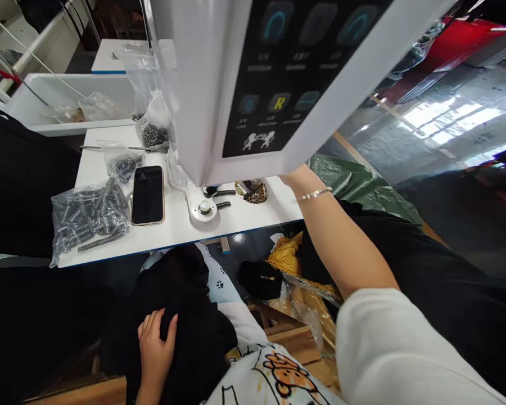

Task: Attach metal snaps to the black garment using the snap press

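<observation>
Directly ahead of your hands lies a white tabletop with a blue front edge, and a large white machine head with a dark control panel hangs over its far side. Beyond your right arm the floor is grey and glossy with window glare; a green sheet lies just past the tabletop's right end.

Your left hand rests low, near your lap, fingers spread flat on black fabric; it presses the cloth and grips nothing that you can see. Your right hand reaches up to the machine's lower edge; the housing hides its fingers, so you cannot tell whether it is wide, narrow or holding anything. A thin bracelet sits on that wrist.

Containers, all forward and left of your left hand: three clear plastic bags of dark coiled springs, one large bag near the front edge, one small bag behind it, one further bag at the machine's base. A white tray stands beyond the tabletop with crumpled plastic in it.

One black phone lies face up just beside the large bag. Two loose springs lie under the machine, near your right hand, beside one small gold-coloured dish.
</observation>
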Motion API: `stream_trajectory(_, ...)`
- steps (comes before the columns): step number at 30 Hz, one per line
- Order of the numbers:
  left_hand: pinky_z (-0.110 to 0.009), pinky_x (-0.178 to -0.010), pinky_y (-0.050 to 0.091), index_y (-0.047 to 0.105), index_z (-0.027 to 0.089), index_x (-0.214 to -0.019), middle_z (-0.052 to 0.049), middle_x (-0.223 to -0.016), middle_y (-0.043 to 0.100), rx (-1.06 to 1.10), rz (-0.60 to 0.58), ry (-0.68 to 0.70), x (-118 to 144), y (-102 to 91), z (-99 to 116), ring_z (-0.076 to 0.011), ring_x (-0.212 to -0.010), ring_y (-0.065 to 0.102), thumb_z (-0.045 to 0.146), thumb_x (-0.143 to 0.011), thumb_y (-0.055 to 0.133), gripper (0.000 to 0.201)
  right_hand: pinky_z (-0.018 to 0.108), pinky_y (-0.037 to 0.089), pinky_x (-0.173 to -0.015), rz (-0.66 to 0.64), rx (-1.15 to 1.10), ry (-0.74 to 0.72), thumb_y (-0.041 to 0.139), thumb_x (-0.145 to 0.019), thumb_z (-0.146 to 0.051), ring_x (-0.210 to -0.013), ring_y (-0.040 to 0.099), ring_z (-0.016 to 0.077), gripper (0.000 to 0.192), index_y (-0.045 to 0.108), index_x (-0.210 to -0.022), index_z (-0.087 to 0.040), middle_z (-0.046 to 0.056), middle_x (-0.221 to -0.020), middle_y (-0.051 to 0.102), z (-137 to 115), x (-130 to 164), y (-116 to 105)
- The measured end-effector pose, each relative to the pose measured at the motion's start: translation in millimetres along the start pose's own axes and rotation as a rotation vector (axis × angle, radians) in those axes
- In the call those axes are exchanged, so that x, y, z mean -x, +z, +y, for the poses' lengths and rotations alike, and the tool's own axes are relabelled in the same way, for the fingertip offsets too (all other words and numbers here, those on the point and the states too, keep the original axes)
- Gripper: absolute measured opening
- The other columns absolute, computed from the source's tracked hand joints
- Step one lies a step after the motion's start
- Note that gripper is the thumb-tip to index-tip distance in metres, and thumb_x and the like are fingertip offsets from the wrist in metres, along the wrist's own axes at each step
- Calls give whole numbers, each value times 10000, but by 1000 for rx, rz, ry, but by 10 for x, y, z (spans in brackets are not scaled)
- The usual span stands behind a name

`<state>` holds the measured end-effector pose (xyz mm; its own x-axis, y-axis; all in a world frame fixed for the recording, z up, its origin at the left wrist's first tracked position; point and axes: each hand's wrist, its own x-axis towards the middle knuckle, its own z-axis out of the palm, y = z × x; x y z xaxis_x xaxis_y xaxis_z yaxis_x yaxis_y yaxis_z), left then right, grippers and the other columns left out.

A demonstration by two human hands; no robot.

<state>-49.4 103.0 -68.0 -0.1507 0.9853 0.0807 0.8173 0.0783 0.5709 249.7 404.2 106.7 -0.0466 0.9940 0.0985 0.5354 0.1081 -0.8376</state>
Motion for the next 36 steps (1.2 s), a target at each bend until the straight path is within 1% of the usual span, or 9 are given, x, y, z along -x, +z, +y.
stream_trajectory(3,-398,-777,430,577,177,-930,-60,-844,637,53,-83,-38,-41,-60,45,-232,-837,590,486,-815,457,351,215,410,-547,-213,-91,56,536,-785,-167,-524,478,54,56,563,-752,-131,9,-635,579,-91,291,222)
stream_trajectory(5,-400,-799,431,569,187,-978,-58,-890,635,89,-144,-72,-77,-105,69,-230,-872,587,481,-803,478,354,224,411,-538,-275,-153,22,579,-756,-233,-506,480,62,105,570,-713,-138,-2,-601,569,-134,436,399)
stream_trajectory(9,-410,-803,429,577,184,-956,-64,-890,634,81,-154,-111,-116,-119,93,-238,-877,585,489,-798,476,358,220,383,-546,-198,-173,-140,609,-730,-282,-545,481,72,151,559,-676,-149,-13,-627,583,-146,551,723)
stream_trajectory(13,-402,-776,422,577,170,-912,-57,-827,634,34,-98,-68,-103,-60,101,-232,-825,585,481,-818,448,349,208,337,-521,-120,-128,-156,631,-714,-293,-530,436,64,183,547,-644,-145,-27,-608,563,-87,562,903)
stream_trajectory(18,-358,-725,421,572,168,-894,-48,-796,633,-25,-53,4,-98,-44,89,-215,-780,584,462,-833,442,327,207,364,-556,-128,-221,-193,614,-744,-273,-609,503,77,137,613,-675,-155,-6,-694,612,-21,611,930)
stream_trajectory(21,-341,-707,415,570,165,-893,-48,-789,633,-59,-29,42,-104,-43,82,-211,-768,583,455,-841,434,324,217,380,-580,-129,-180,-273,591,-769,-238,-636,509,81,102,661,-738,-171,7,-756,626,-7,632,885)
stream_trajectory(24,-330,-704,408,566,162,-888,-44,-775,628,-72,-21,63,-109,-33,77,-205,-755,578,447,-845,434,317,221,394,-589,-157,-142,-276,586,-772,-210,-650,516,85,104,679,-813,-190,11,-802,634,-4,630,840)
stream_trajectory(30,-319,-723,398,560,169,-900,-31,-779,625,-68,-40,59,-133,-23,81,-192,-759,575,415,-849,447,276,239,386,-608,-143,-68,-237,611,-757,-236,-619,493,89,85,661,-741,-169,-7,-708,614,-39,593,812)
stream_trajectory(36,-330,-731,402,570,171,-894,-41,-787,634,-63,-51,38,-165,-6,64,-201,-769,581,431,-847,438,295,248,359,-589,-200,39,-297,583,-777,-214,-570,472,89,102,654,-725,-162,-19,-600,585,-116,569,789)
